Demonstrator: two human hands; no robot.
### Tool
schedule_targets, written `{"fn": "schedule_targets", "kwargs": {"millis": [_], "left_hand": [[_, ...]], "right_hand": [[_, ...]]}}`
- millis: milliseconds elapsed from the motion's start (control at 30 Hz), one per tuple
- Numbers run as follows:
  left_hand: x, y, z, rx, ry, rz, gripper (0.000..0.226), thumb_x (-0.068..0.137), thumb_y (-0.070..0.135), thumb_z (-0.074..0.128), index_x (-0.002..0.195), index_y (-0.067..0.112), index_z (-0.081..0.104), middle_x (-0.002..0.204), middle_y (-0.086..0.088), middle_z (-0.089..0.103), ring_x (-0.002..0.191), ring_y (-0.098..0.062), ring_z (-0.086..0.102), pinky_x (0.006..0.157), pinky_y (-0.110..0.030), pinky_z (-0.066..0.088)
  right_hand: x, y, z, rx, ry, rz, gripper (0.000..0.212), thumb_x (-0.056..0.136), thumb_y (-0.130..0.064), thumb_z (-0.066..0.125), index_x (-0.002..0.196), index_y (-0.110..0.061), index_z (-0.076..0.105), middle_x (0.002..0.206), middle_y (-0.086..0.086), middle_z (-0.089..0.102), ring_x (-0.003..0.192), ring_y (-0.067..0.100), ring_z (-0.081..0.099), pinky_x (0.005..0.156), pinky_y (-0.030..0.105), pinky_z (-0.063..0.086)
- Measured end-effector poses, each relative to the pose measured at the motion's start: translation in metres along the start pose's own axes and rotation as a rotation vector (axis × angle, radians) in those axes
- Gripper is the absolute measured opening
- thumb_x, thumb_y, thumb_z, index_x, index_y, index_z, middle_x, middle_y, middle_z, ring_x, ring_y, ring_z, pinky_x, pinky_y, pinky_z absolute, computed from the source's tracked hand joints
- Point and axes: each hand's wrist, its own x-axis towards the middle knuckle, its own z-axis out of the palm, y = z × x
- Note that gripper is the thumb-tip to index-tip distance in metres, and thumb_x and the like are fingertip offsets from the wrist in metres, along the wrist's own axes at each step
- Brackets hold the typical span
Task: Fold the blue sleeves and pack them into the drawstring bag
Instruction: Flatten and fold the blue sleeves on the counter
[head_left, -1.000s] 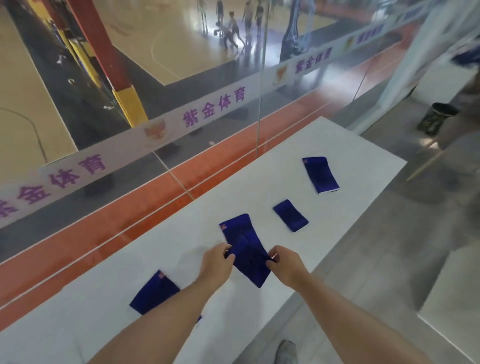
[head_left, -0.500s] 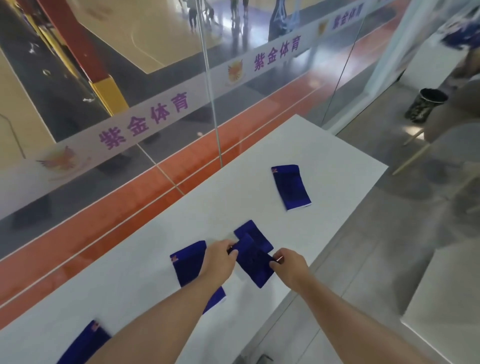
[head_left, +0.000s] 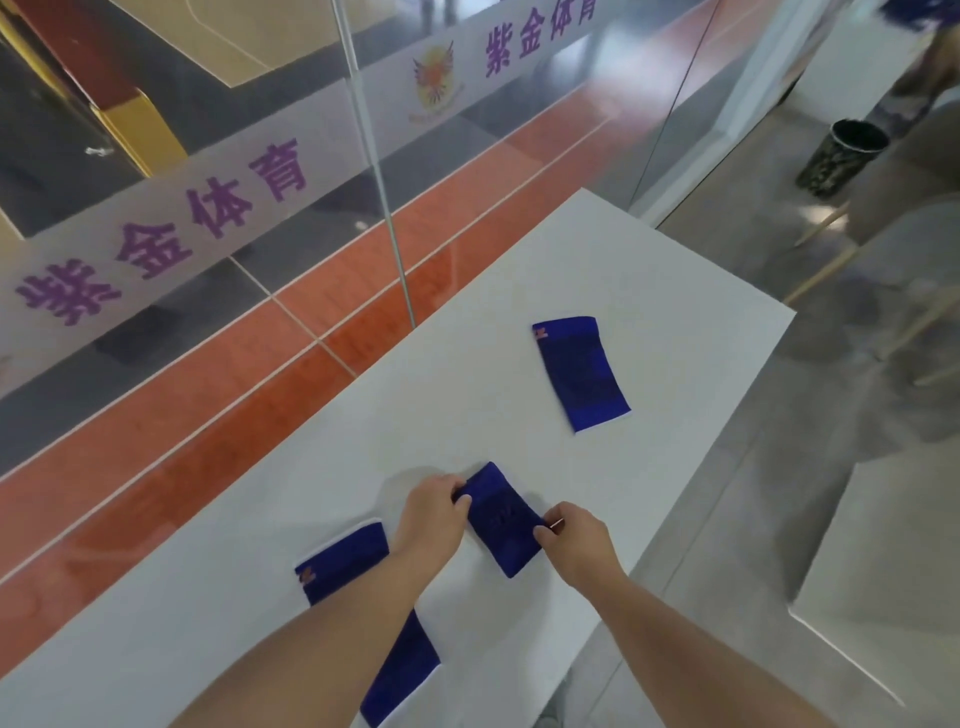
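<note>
The person stood at a long white table (head_left: 670, 280) set against a glass wall (head_left: 519, 171) that carried a pale band of purple characters (head_left: 218, 208). Both bare hands were down on a small, folded dark-blue knitted sleeve (head_left: 501, 525) lying near the table's near edge. The left hand (head_left: 434, 519) grasped its far left edge with curled fingers, and the right hand (head_left: 576, 545) pinched its right edge between thumb and fingertips. A second blue sleeve with white-trimmed ends (head_left: 581, 371) lay flat and unfolded farther along the table, well apart from the hands. A third blue sleeve (head_left: 345, 561) lay flat just beside the left hand, partly hidden beneath the left forearm. A dark patterned bin (head_left: 841, 156) stood on the grey floor beyond the table's far end.
</note>
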Motion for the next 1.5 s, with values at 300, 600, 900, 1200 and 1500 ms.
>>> {"fn": "schedule_targets", "kwargs": {"millis": [300, 600, 900, 1200, 1500], "left_hand": [[0.023, -0.016, 0.026, -0.009, 0.014, -0.005, 0.009, 0.097, 0.022, 0.059, 0.104, 0.021, 0.064, 0.095, 0.008, 0.057, 0.081, -0.006, 0.053, 0.082, -0.026, 0.048], [0.018, -0.025, 0.033, 0.064, -0.038, 0.067, 0.021, 0.095, 0.018, 0.060, 0.116, 0.014, 0.062, 0.114, 0.000, 0.055, 0.103, -0.015, 0.054, 0.094, -0.024, 0.043], [-0.009, -0.031, 0.012, -0.102, -0.092, -0.064, 0.012, 0.092, 0.015, 0.059, 0.104, 0.014, 0.058, 0.100, -0.001, 0.058, 0.088, -0.016, 0.056, 0.077, -0.026, 0.041], [-0.133, -0.039, -0.040, -0.233, 0.158, -0.263, 0.012, 0.094, 0.017, 0.061, 0.105, 0.013, 0.063, 0.094, 0.003, 0.063, 0.080, -0.012, 0.056, 0.067, -0.023, 0.042], [-0.315, -0.079, -0.095, -0.277, 0.448, -0.536, 0.019, 0.094, 0.015, 0.053, 0.077, 0.009, 0.060, 0.070, -0.002, 0.062, 0.063, -0.019, 0.055, 0.053, -0.027, 0.036]], "right_hand": [[0.025, 0.007, 0.010, -0.024, 0.003, 0.025, 0.005, 0.094, -0.025, 0.059, 0.094, -0.020, 0.057, 0.086, -0.003, 0.065, 0.075, 0.013, 0.063, 0.074, 0.034, 0.056], [0.017, 0.005, 0.021, -0.220, -0.015, -0.073, 0.020, 0.095, -0.030, 0.060, 0.111, -0.019, 0.056, 0.111, -0.003, 0.051, 0.091, 0.016, 0.059, 0.080, 0.031, 0.053], [0.003, -0.007, 0.018, -0.153, -0.178, -0.089, 0.012, 0.093, -0.023, 0.060, 0.099, -0.017, 0.052, 0.090, 0.000, 0.062, 0.075, 0.015, 0.059, 0.064, 0.027, 0.048], [-0.055, -0.046, 0.008, -0.123, -0.357, -0.274, 0.017, 0.090, -0.024, 0.067, 0.104, -0.020, 0.059, 0.092, 0.003, 0.068, 0.074, 0.020, 0.070, 0.073, 0.036, 0.059], [-0.179, -0.115, 0.071, -0.266, -0.628, -0.607, 0.018, 0.089, -0.020, 0.070, 0.102, -0.010, 0.060, 0.086, 0.012, 0.069, 0.059, 0.018, 0.063, 0.061, 0.034, 0.057]]}}
